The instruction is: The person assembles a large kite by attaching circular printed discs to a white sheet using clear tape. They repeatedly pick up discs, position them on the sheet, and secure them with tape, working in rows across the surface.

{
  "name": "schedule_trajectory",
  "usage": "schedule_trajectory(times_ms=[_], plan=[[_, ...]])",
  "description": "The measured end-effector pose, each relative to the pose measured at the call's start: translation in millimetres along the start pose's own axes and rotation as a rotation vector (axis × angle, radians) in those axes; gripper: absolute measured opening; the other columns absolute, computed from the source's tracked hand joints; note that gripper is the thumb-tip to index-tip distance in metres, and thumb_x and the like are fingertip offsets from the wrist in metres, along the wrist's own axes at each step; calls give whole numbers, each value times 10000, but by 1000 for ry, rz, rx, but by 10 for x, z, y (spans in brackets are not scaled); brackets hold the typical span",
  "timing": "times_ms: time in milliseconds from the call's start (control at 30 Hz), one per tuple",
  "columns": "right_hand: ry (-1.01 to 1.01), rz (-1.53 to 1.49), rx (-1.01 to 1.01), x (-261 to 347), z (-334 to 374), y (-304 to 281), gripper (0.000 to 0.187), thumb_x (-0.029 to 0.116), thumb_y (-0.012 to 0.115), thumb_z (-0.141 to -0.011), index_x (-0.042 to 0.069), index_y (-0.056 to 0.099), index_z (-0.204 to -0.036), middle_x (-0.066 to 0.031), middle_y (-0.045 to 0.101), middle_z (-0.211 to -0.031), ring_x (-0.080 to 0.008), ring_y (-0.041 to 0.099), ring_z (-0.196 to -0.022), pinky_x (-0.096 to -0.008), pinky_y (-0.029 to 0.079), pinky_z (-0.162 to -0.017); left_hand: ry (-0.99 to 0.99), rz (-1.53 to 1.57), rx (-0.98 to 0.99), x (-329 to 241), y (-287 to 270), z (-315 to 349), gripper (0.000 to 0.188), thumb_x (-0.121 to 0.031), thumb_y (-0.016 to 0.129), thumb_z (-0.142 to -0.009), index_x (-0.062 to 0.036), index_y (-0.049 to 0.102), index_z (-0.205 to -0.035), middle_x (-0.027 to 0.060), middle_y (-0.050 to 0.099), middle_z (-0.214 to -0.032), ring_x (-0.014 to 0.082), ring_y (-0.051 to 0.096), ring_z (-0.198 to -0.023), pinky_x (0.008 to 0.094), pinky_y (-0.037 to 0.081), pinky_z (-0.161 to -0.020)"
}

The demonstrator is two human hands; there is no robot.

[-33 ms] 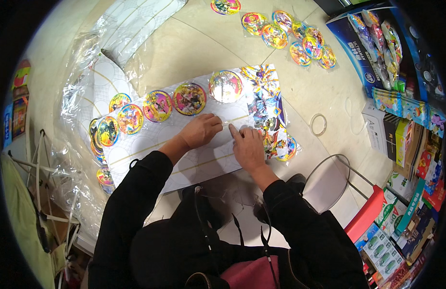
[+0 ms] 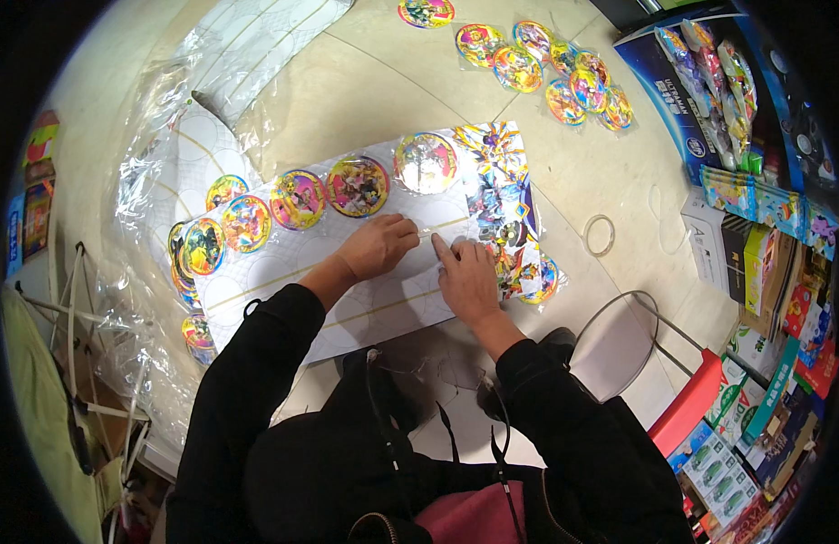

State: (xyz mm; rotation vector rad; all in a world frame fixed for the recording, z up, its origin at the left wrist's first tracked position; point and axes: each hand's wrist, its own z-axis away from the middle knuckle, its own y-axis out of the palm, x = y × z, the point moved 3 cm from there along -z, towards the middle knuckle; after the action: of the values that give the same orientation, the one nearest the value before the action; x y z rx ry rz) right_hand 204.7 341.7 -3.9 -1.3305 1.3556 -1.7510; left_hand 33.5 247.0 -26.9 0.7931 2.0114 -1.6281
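A white card sheet [image 2: 347, 304] with tan stripes and printed circle outlines lies on the floor before me, its right end bearing a colourful cartoon print [image 2: 499, 195]. My left hand [image 2: 380, 246] rests on its middle, fingers curled down together near a tan stripe; whatever they pinch is hidden. Just to the right, my right hand [image 2: 469, 275] presses a stretched index finger on the same stripe, the other fingers loosely bent. Along the far edge sit round colourful picture discs in clear film, among them a large one [image 2: 358, 187] and a shiny one [image 2: 426, 164].
More wrapped discs [image 2: 517, 70] lie at the far right. A pale ring like a tape roll [image 2: 600, 235] is on the floor. Clear plastic film [image 2: 147, 181] covers another sheet at left. A red-edged stool [image 2: 691, 399] and stacked boxes [image 2: 755, 390] stand at right.
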Motion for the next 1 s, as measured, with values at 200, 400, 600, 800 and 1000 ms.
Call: schedule_trajectory(times_ms=[200,400,600,800,1000], plan=[[-24,-25,48,12,-2,-66,702,56,636,-775,176,488,-1451,-84,511,-948,-281,518,-901,-423,436,-812,-8,-3,28,12,0,63,83,-66,612,-798,-57,615,-880,96,631,-1005,283,613,-930,387,515,-812],[58,-57,52,12,36,-68,823,109,685,-761,36,343,-1506,-162,533,-1045,-340,524,-995,-450,439,-903,-10,40,46,36,-77,153,80,-76,607,-821,-41,619,-892,115,637,-1054,309,611,-988,392,510,-854],[186,-56,159,39,36,-16,926,180,738,-761,-32,248,-1518,-225,540,-1157,-385,509,-1119,-467,403,-1008,-89,-85,22,41,-318,507,144,-80,604,-785,-53,639,-922,98,631,-1022,308,591,-1015,412,488,-899],[196,-33,167,6,46,22,954,208,752,-764,-23,230,-1528,-224,536,-1186,-381,502,-1141,-476,387,-1027,-201,-171,-49,-54,-524,923,165,-50,642,-751,-76,663,-913,86,637,-1022,300,590,-1023,418,481,-907],[196,-20,182,45,29,12,937,226,747,-775,-10,243,-1528,-219,527,-1198,-375,492,-1149,-475,386,-1024,-310,-232,-99,-78,-680,1305,166,-19,669,-728,-72,667,-885,84,646,-1002,298,596,-967,413,487,-861]])
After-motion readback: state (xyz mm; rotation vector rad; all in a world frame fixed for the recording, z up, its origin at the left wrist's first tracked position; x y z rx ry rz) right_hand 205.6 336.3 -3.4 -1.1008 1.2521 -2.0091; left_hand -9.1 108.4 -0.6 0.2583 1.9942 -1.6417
